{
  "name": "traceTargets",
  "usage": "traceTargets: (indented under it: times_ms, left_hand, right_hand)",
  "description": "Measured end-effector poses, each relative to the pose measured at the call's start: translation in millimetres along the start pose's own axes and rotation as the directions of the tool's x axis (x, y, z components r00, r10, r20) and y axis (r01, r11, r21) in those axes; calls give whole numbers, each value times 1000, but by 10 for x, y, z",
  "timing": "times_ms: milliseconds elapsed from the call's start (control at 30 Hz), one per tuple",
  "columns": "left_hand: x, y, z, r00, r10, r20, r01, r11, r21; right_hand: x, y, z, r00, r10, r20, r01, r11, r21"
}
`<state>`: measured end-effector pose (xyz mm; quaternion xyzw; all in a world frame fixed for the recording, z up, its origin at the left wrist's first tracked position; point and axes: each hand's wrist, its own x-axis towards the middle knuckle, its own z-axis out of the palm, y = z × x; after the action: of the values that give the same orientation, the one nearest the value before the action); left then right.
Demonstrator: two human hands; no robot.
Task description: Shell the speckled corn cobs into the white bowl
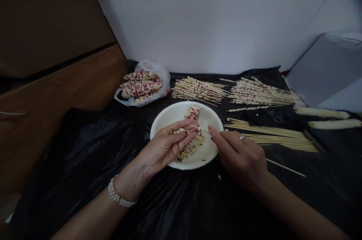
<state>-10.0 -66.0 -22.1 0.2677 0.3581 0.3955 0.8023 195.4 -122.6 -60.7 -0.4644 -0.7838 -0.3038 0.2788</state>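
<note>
While the left hand (pixel 166 143) is cupping kernels (pixel 181 131) over the bowl (pixel 211 150), its fingertips' grip too small to tell, the right hand (pixel 240 153) is pinching a stick (pixel 204 131) toward them. A cob (pixel 193 112) is resting near the bowl's far edge; filled sticks (pixel 195 89) are lying along the black sheet's (pixel 181 202) far edge.
</note>
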Motion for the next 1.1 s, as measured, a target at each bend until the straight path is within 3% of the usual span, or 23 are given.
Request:
traceTargets:
  times_ms: [167, 467, 1100]
  left_hand:
    - [4, -17, -43, 999, 27, 21, -28, 999, 46]
    - [20, 15, -34, 993, 80, -90, -80, 997, -1]
    - [23, -4, -51, 998, 39, -47, -40, 999, -21]
  right_hand:
    - [6, -6, -5, 1000, -17, -5, 17, 997, 70]
    - [21, -7, -41, 1000, -26, -11, 27, 998, 60]
    - [-6, -44, -16, 1000, -13, -12, 14, 996, 92]
